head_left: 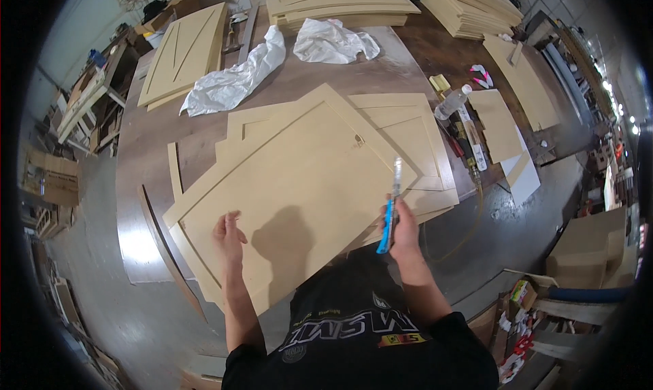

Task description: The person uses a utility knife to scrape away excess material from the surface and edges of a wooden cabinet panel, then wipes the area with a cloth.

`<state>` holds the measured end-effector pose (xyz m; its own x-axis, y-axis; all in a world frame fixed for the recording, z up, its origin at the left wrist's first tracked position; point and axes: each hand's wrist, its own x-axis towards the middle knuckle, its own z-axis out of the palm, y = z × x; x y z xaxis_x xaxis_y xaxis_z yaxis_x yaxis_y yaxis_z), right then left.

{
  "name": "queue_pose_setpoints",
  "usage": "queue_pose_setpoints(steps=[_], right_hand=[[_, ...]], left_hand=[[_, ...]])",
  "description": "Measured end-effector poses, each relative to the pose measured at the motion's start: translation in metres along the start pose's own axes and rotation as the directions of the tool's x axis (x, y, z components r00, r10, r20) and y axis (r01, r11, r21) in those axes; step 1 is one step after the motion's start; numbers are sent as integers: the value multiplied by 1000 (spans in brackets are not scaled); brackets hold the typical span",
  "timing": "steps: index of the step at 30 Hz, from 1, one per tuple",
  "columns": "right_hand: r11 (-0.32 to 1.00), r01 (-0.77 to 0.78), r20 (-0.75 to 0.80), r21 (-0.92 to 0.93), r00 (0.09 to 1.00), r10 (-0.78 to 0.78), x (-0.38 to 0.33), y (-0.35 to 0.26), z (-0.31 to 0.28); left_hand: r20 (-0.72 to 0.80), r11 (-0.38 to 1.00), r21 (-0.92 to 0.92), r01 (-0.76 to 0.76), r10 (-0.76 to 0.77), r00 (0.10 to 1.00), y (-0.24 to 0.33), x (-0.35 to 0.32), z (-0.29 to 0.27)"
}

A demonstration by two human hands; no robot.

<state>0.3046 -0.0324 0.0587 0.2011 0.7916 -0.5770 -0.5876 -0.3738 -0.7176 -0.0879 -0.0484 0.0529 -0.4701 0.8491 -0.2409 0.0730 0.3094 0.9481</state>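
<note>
A blue utility knife (386,230) with its blade out is upright in my right hand (407,232), the fingers wrapped round its handle. The blade points away from me, over the right corner of a tan wooden panel (299,165). This panel lies askew on top of other framed panels (411,135), with raised strips along some edges and a small dark mark near its far right side. My left hand (230,239) hovers at the panel's near left part, fingers loosely bent and apart, holding nothing. Whether it touches the panel I cannot tell.
Crumpled white plastic sheets (238,77) lie on the table (146,159) beyond. Panel stacks (340,2) stand at the far side. A clear bottle (452,103) and several tools sit to the right. Thin strips (163,237) lie along the left.
</note>
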Motion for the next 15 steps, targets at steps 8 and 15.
queue_pose_setpoints(steps=[8,15], right_hand=[[930,341,-203,-140,909,-364,40,-67,-60],[286,374,15,-882,631,-776,133,-145,-178]], left_hand=[[213,915,236,-328,280,936,48,17,72],[441,909,265,-321,182,879,78,17,189]])
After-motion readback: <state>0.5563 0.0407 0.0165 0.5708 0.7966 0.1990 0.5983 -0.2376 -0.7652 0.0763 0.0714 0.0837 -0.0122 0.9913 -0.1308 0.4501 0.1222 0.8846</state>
